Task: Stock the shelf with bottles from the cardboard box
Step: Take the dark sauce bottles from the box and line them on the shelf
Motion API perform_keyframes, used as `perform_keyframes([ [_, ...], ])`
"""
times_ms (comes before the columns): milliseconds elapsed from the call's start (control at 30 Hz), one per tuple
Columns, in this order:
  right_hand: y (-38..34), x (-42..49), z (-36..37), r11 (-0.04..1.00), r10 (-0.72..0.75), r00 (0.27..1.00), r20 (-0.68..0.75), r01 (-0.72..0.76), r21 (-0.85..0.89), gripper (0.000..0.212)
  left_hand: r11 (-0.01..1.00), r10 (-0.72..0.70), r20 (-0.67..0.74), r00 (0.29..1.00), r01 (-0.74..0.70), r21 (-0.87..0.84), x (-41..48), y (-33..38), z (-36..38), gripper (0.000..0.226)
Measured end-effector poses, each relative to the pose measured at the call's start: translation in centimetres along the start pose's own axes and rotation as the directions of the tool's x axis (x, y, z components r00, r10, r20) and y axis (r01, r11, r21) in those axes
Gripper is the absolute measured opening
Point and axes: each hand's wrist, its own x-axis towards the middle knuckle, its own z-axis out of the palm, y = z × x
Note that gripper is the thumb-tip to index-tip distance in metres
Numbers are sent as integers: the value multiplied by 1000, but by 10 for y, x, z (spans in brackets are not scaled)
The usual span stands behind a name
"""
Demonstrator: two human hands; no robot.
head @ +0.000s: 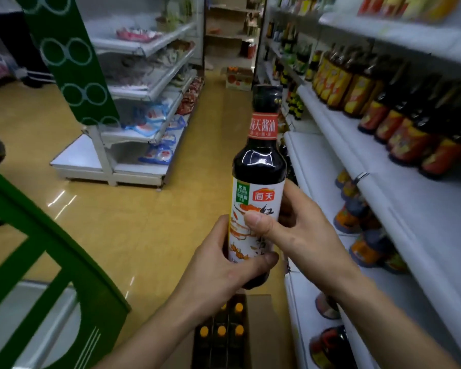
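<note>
A dark soy sauce bottle (260,166) with a white and red label stands upright in the air at the centre of the view. My left hand (224,265) grips its lower part from the left, thumb across the base. My right hand (298,233) holds the label from the right, thumb pressed on the front. Below them, on the floor, the open cardboard box (261,331) holds several bottles with orange caps (221,331). The white shelf (399,198) on the right carries rows of similar dark bottles (399,129).
A lower shelf board (312,166) on the right has bare white space. Across the yellow-floored aisle stands another white shelf unit (133,134) with packaged goods. Green display panels (64,49) rise at the left. A small box (238,78) sits at the aisle's far end.
</note>
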Motion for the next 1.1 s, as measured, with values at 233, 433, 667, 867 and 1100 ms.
perform_keyframes([
  [233,-169,0,-43,999,-40,995,-90,38,-32,44,995,98,107,989,-95,-30,-13,173,0,51],
  [433,-270,-19,-79,996,-78,980,-183,68,-62,41,986,160,228,960,-147,-74,-22,272,17,52],
  [667,-320,-56,-122,989,-100,942,-319,59,-136,45,974,225,369,902,-205,-93,-21,324,62,51],
  [867,-336,-104,-173,983,-109,893,-436,32,-179,46,965,259,472,843,-252,-79,-24,345,128,52],
  [1100,-339,-163,-236,974,-116,799,-591,-26,-226,44,954,286,596,750,-280,-105,-30,364,218,48],
])
